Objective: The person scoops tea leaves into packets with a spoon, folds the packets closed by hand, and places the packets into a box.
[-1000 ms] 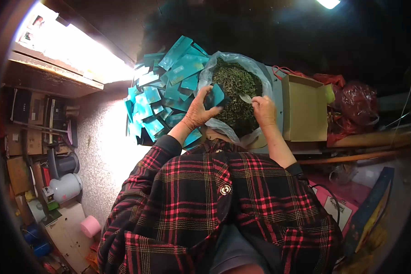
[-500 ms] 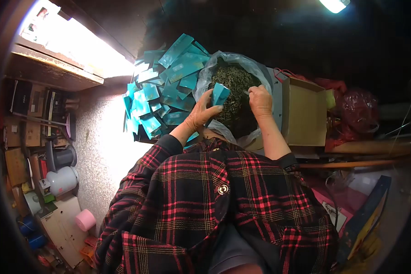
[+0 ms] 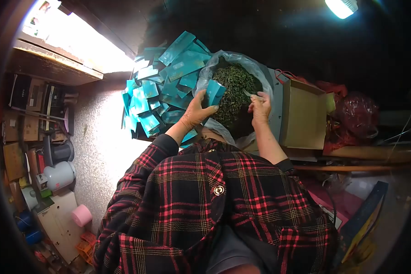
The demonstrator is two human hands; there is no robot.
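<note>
My left hand [image 3: 197,111] grips a teal packet [image 3: 215,93] between thumb and fingers, over the left rim of a clear plastic bag [image 3: 204,73]. Loose, dark green dried leaves [image 3: 233,86] fill the bag. On its right side, my right hand [image 3: 260,108] pinches a small pale spoon-like tool [image 3: 248,93]; its exact shape is too small to tell. The tool's tip points left over the leaves. A heap of flat teal packets [image 3: 178,66] lies just left of the bag, many overlapping.
An open cardboard box [image 3: 306,114] stands right of the bag, with a red plastic bag [image 3: 356,112] beyond it. At far left, a shelf holds assorted items, including a white gas-canister-like object [image 3: 60,176] and a pink roll [image 3: 81,215]. A lamp [image 3: 341,7] shines overhead.
My left hand and the packet have shifted slightly left. My right hand has turned and dropped a little, its fingers looser around the pale tool, which now shows more.
</note>
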